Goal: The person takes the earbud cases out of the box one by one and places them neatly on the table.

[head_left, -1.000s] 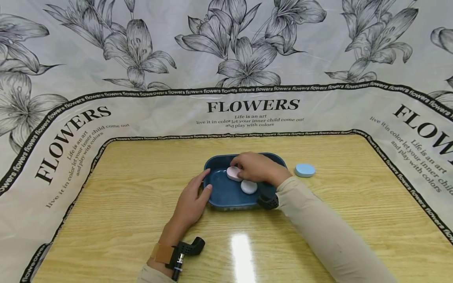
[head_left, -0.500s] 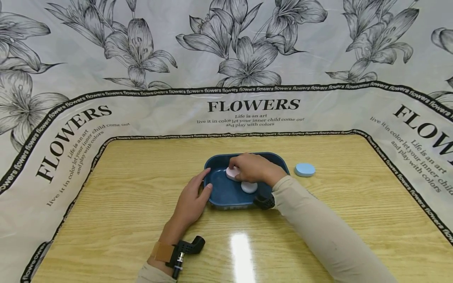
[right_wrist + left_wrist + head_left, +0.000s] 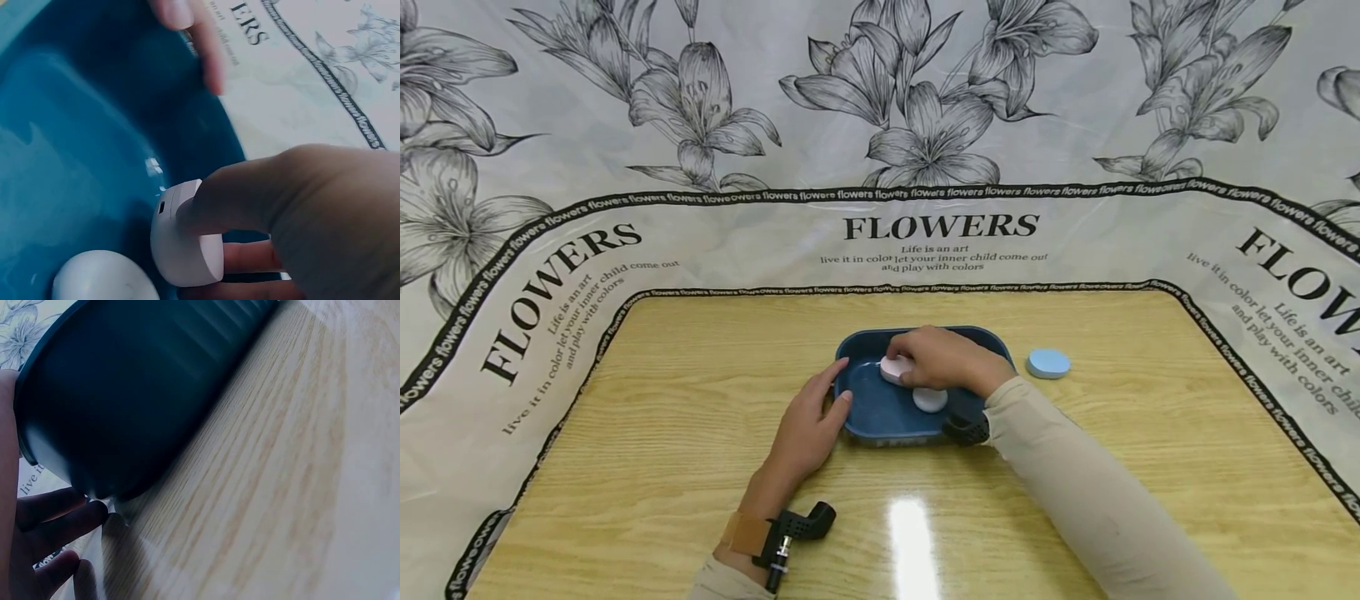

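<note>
My right hand (image 3: 938, 358) reaches into a dark blue rectangular basin (image 3: 880, 417) and pinches a pale pink oval case (image 3: 892, 369) between thumb and fingers. In the right wrist view, this pale case (image 3: 181, 250) stands tilted on its edge, with a small dark slot in its side. Close below that hand lies a white rounded object (image 3: 930, 401) on the basin floor, partly covered from above. My left hand (image 3: 808, 425) touches the basin's left side with extended fingers and thumb. The left wrist view shows some of its fingers (image 3: 62, 528) loosely bent by the basin's lower corner.
A light blue oval case (image 3: 1048, 363) lies on the wooden table (image 3: 685, 400), just right of the basin. Behind the table, a flower-printed cloth (image 3: 925, 242) forms the back and sides. My right forearm crosses the basin's near right corner.
My right hand has shifted slightly within the basin and covers more of the white rounded object. It keeps hold of the pink case. My left hand stays in place against the basin.
</note>
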`<action>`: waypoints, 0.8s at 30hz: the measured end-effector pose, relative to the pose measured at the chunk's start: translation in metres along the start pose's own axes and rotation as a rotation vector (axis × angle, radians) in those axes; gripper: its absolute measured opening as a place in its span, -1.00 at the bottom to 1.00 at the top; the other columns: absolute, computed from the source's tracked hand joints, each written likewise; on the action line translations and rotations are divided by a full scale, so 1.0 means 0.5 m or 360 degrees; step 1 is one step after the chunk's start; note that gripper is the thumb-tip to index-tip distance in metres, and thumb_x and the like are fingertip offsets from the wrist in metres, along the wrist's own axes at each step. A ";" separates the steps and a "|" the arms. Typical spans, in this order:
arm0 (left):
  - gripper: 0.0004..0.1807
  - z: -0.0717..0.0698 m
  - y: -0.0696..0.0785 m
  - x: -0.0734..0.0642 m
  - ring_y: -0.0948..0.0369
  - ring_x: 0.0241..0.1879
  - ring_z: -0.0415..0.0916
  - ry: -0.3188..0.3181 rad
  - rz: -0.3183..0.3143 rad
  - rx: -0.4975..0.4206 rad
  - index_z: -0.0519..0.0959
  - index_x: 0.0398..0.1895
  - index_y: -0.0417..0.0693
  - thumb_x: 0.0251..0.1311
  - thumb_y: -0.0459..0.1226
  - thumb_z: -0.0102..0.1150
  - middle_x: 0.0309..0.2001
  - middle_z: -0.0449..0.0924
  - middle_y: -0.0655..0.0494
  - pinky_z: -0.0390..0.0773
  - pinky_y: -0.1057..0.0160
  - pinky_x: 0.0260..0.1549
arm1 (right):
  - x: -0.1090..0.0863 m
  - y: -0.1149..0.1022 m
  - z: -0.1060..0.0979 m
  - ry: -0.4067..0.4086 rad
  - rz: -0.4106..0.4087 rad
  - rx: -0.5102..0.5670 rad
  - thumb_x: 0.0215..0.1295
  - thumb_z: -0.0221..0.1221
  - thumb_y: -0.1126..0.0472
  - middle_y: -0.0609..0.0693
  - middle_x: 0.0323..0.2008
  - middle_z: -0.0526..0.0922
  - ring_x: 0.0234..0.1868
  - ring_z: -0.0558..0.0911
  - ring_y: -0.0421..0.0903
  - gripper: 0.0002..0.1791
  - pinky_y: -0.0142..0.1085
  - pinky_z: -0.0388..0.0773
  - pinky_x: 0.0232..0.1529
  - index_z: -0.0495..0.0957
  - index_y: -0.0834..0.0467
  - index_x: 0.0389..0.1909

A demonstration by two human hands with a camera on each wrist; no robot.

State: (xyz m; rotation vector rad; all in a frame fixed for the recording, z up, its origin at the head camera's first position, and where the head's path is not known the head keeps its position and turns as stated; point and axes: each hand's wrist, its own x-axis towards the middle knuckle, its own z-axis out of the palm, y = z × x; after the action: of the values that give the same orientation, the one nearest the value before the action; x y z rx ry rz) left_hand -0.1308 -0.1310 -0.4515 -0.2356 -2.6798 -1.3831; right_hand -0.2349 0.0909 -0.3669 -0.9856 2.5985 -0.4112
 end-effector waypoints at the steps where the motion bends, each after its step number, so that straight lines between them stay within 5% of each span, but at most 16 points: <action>1: -0.45 0.001 0.000 0.000 0.14 0.40 0.25 -0.0001 0.0000 0.0003 0.26 0.52 0.33 0.51 -0.01 -0.06 0.41 0.33 0.14 0.27 -0.08 0.35 | -0.003 0.002 -0.002 0.0019 -0.0009 0.0034 0.35 0.25 0.19 0.00 0.03 0.64 -0.11 0.60 -0.13 -0.61 -0.15 0.56 -0.03 0.60 0.12 0.18; 24: -0.47 0.003 0.001 -0.001 0.11 0.39 0.27 0.0025 0.0021 -0.0005 0.27 0.51 0.36 0.51 0.00 -0.05 0.40 0.35 0.11 0.29 -0.09 0.33 | -0.065 0.025 -0.017 0.0468 -0.0026 0.0440 0.35 0.26 0.15 -0.03 0.02 0.64 -0.09 0.57 -0.09 -0.65 -0.12 0.53 -0.01 0.63 0.09 0.13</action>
State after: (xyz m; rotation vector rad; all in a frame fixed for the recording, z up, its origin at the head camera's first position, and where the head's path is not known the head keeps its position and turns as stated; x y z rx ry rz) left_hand -0.1301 -0.1295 -0.4520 -0.2415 -2.6588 -1.3800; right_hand -0.2225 0.1233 -0.3572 -0.9076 2.6851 -0.9556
